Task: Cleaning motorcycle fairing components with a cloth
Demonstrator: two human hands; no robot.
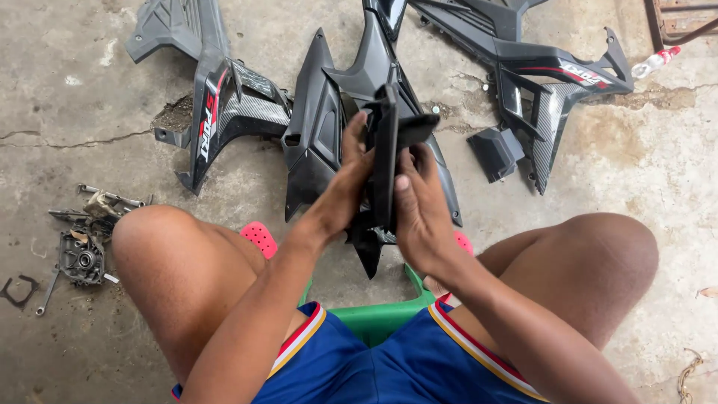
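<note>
Here both hands, left hand (350,179) and right hand (420,209), grip clamped on a black plastic panel (387,142).

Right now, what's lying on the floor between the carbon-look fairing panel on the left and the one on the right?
In the head view, a plain black fairing panel lies between the left panel and right panel.
</note>
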